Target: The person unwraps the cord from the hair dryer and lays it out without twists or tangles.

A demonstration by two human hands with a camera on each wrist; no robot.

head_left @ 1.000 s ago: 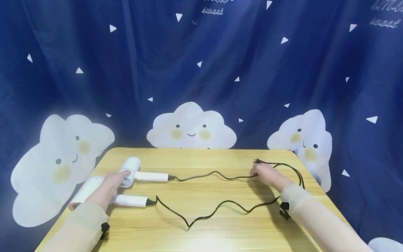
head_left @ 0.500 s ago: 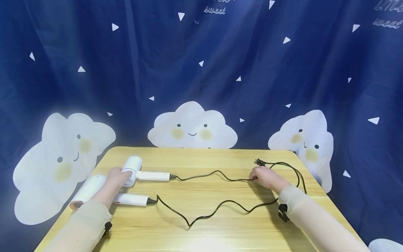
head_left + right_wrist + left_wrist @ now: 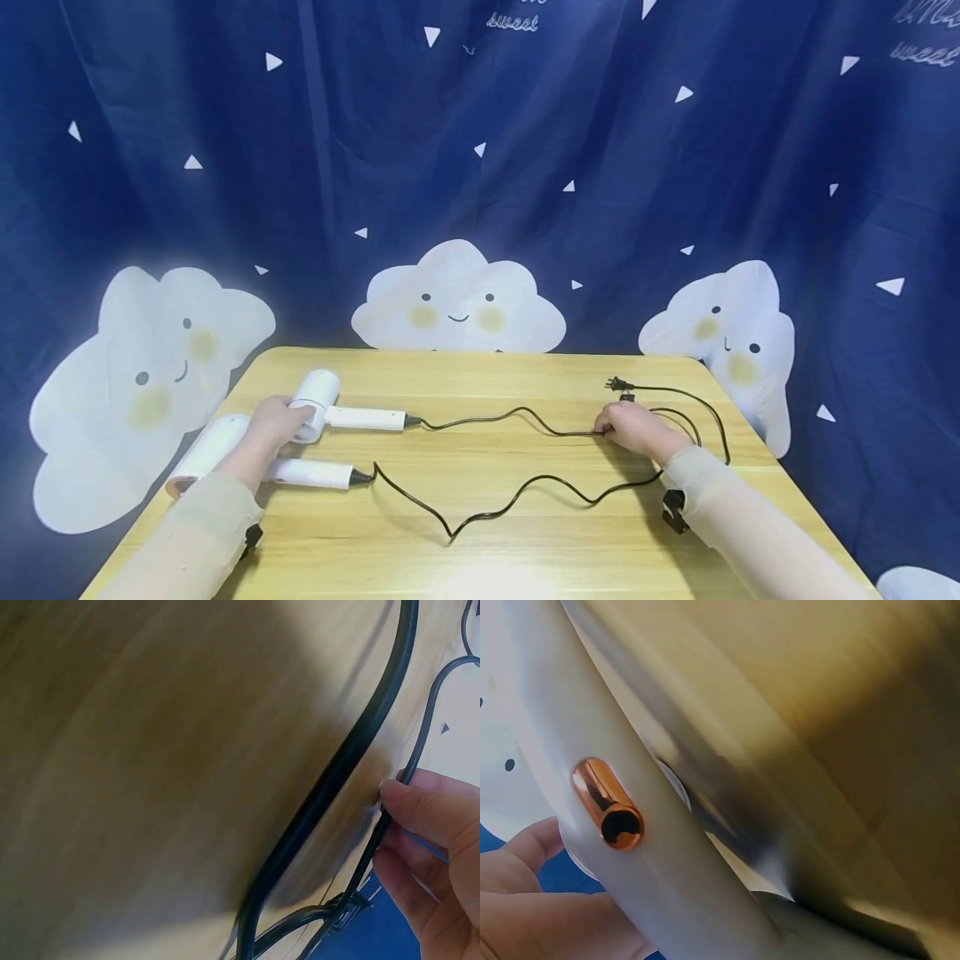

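Observation:
Two white hair dryers lie on the table's left side, heads to the left. My left hand [image 3: 273, 422] grips the head of the far hair dryer [image 3: 317, 392], thumb on its side. Under my left forearm lies the near hair dryer [image 3: 311, 474], partly hidden. A white handle with a copper switch [image 3: 607, 802] fills much of the left wrist view. At the right, my right hand [image 3: 637, 429] pinches the far dryer's black cord [image 3: 381, 825] between thumb and fingers. Just beyond it lies a black two-pin plug [image 3: 619, 384].
The near dryer's cord [image 3: 480, 518] runs in bends across the light wooden table [image 3: 525, 558] and passes under the right forearm. Black cord loops [image 3: 712, 412] lie by the right edge. A blue curtain [image 3: 480, 192] with cloud prints hangs behind the table.
My right hand has moved slightly nearer me along with the cord. The cord loops at the right have spread, and the plugs have come apart. The left hand has hardly moved.

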